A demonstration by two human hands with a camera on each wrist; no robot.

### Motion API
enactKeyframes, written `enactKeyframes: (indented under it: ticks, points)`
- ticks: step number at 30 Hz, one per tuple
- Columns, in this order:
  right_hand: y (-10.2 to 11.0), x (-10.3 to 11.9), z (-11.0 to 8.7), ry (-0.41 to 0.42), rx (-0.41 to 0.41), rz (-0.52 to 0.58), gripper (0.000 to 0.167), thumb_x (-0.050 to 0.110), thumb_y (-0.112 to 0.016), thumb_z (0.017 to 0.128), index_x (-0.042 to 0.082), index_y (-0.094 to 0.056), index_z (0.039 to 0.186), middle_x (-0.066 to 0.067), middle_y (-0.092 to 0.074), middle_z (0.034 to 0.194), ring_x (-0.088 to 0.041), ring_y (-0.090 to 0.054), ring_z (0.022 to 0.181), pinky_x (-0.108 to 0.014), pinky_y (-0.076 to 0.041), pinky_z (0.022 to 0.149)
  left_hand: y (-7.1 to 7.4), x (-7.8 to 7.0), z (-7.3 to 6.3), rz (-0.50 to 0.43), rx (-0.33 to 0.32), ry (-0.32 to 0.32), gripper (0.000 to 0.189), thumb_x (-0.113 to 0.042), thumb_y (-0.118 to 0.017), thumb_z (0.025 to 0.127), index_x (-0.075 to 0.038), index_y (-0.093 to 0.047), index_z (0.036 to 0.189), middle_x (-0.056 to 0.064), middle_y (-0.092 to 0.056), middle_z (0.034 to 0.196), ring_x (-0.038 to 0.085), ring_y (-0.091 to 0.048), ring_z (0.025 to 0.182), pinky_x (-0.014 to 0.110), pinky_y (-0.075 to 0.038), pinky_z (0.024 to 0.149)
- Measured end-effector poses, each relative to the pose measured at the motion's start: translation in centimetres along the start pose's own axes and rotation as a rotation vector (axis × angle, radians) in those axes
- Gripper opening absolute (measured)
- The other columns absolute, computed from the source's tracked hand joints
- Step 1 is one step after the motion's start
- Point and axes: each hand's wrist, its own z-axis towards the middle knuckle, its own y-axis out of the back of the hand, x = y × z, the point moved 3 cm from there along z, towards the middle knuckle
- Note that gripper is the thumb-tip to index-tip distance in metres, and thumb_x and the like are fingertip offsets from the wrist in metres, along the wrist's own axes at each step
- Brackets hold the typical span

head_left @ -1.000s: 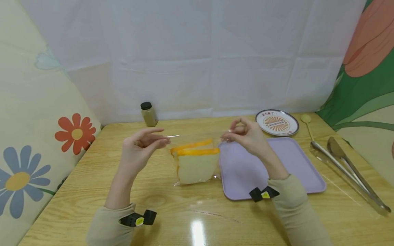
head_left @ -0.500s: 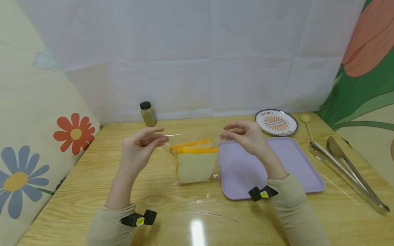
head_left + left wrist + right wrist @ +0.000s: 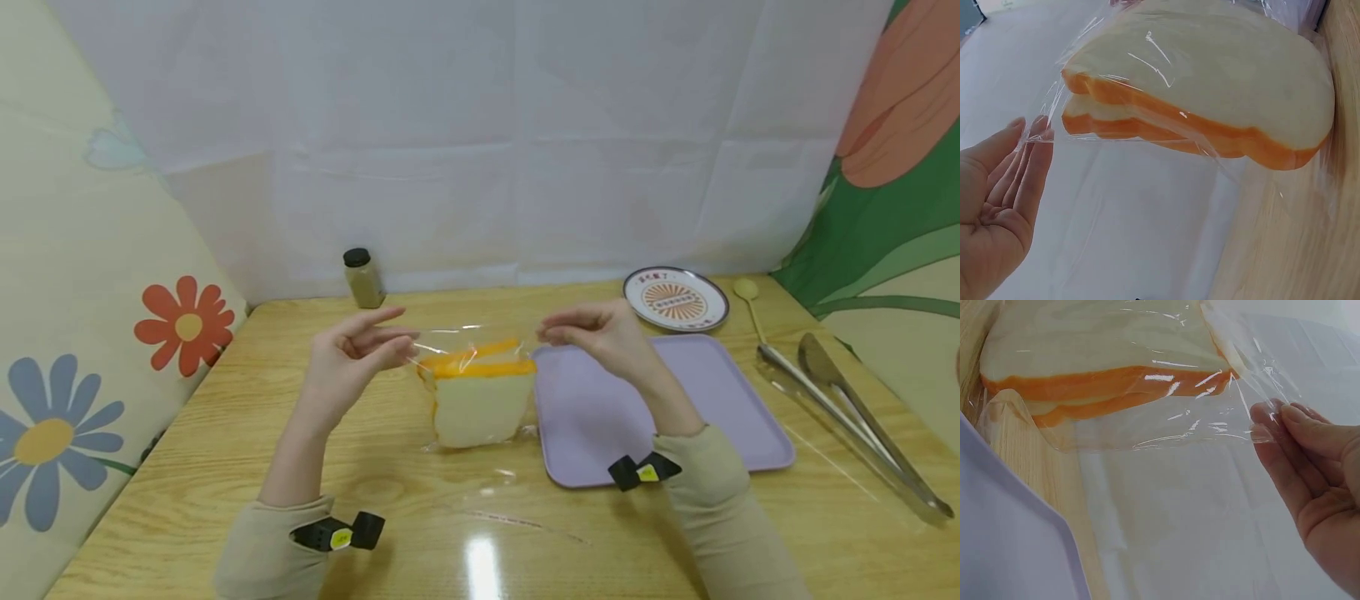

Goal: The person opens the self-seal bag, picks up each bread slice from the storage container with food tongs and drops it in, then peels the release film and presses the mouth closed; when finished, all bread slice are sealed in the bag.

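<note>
A clear plastic bag (image 3: pixel 442 337) holds two slices of bread (image 3: pixel 480 412) with orange crusts, standing upright over the table left of the lilac tray. My left hand (image 3: pixel 348 358) pinches the bag's upper left corner between thumb and fingertips. At the opposite corner, my right hand (image 3: pixel 611 342) pinches the film the same way. In the left wrist view the bread (image 3: pixel 1210 69) lies inside the film, away from the fingers. The right wrist view shows the bag's top edge sagging between the corners, with the thumb (image 3: pixel 1310 425) on the film.
The lilac tray (image 3: pixel 712 392) is close on the right. Behind it stands a round patterned plate (image 3: pixel 675 298). A yellow spoon (image 3: pixel 752 312) and metal tongs (image 3: pixel 862 417) lie far right. A black-capped jar (image 3: pixel 363 279) stands at the back; a thin plastic strip (image 3: pixel 517 522) lies in front.
The left hand has shifted slightly right. The bag's top edge, stretched straight before, now hangs slacker and crinkled. The bread has stayed nearly in place.
</note>
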Motion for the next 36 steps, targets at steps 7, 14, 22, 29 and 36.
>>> enactKeyframes:
  ticks: [7,14,22,29,36]
  points:
    - [0.23,-0.06,-0.12,-0.038,0.019,0.009,0.021,-0.013,-0.06,0.083,-0.019,-0.061,0.103,-0.035,-0.063,0.1,-0.008,-0.07,0.082,-0.034,-0.059,0.076,-0.29,0.29,0.14,-0.027,0.0,0.09,0.032,-0.011,-0.065,0.089,0.009,-0.063,0.114,-0.012,-0.073,0.09,0.008,-0.071,0.081,0.027,-0.058,0.073]
    - [0.38,-0.38,-0.33,-0.138,0.06,0.001,0.032,-0.008,-0.062,0.085,-0.014,-0.057,0.116,-0.032,-0.064,0.106,-0.011,-0.07,0.087,-0.037,-0.057,0.083,-0.65,0.34,0.2,-0.081,-0.032,0.039,0.022,-0.004,-0.064,0.087,0.014,-0.066,0.1,-0.009,-0.074,0.085,0.007,-0.07,0.076,0.024,-0.058,0.07]
    - [0.3,-0.64,-0.1,-0.201,0.013,-0.03,0.029,-0.01,-0.061,0.085,-0.015,-0.058,0.113,-0.033,-0.064,0.105,-0.01,-0.07,0.08,-0.03,-0.059,0.075,-0.86,0.1,0.05,-0.056,-0.059,-0.011,0.021,0.0,-0.063,0.087,0.017,-0.065,0.1,-0.011,-0.074,0.086,0.006,-0.07,0.075,0.025,-0.058,0.07]
    - [0.37,-0.59,0.02,-0.191,-0.05,-0.034,0.02,-0.01,-0.062,0.084,-0.019,-0.06,0.102,-0.034,-0.065,0.095,-0.006,-0.07,0.071,-0.03,-0.06,0.068,-0.79,0.0,0.08,-0.047,-0.031,-0.115,0.02,0.004,-0.061,0.087,0.02,-0.063,0.098,-0.011,-0.073,0.086,0.006,-0.071,0.076,0.024,-0.058,0.068]
    - [0.34,-0.27,-0.03,-0.183,-0.076,-0.046,0.019,-0.011,-0.062,0.084,-0.02,-0.061,0.101,-0.035,-0.065,0.095,-0.006,-0.069,0.071,-0.029,-0.06,0.067,-0.65,-0.12,0.14,0.054,-0.085,-0.152,0.013,0.007,-0.061,0.086,0.015,-0.067,0.094,-0.017,-0.071,0.083,0.003,-0.07,0.076,0.022,-0.058,0.067]
